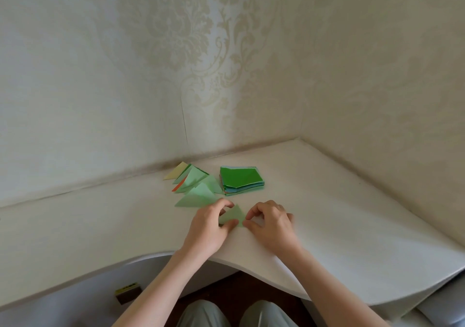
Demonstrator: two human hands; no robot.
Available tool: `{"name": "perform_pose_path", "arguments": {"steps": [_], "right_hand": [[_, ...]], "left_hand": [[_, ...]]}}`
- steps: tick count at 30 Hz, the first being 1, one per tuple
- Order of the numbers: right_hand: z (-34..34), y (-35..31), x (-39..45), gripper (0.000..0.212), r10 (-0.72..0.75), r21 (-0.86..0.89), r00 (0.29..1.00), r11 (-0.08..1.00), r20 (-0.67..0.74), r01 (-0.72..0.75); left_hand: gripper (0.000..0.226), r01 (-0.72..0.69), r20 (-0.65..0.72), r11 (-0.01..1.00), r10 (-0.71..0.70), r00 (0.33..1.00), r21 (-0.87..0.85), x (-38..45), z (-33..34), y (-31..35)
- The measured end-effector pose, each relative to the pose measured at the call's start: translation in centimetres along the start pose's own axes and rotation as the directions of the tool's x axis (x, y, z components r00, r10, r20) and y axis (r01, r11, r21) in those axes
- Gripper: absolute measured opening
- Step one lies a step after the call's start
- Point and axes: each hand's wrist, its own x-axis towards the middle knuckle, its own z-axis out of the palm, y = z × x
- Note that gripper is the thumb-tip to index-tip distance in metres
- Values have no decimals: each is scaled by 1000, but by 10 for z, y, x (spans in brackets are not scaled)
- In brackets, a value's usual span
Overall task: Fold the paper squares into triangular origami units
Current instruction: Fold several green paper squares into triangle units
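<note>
At the far left of the white surface (100,216), finished triangles (195,184) lay fanned and overlapping, mostly pale green with one cream and an orange edge showing, probably set aside there to keep the folding spot free. Nearer, the left hand (206,228) had its fingers curled, thumb and fingertips pinching the left side of a pale green triangle (234,216) flat against the surface, apparently to hold the crease in place. The paper looked thin and matte, with sharp folded edges. The right hand (271,223) mirrored it, fingers bent and tips touching the triangle's right corner; whether it pinched or merely pressed was hard to tell. Farther off, just right of the fan, a neat stack of paper squares (241,180), dark green on top, waited within easy reach.
</note>
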Motion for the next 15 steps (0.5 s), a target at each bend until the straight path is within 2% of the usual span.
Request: {"name": "perform_pose_path", "arguments": {"steps": [4,7,10,15], "right_hand": [[-8,-1,4,17,-55,28,997,998,47,54],[-14,-8,19,19,-162,94,982,981,-96,171],[-12,-15,41,28,-217,-1,962,976,-164,220],[1,-20,70,41,-275,-189,958,948,-87,255]], "left_hand": [[31,-66,-21,996,65,998,-58,-4,-5,-9],[29,-62,-97,994,53,994,-89,-5,-16,-23],[25,-55,-146,997,46,988,-62,-5,-28,-42],[13,-43,-172,999,44,984,7,-4,-46,-61]]}}
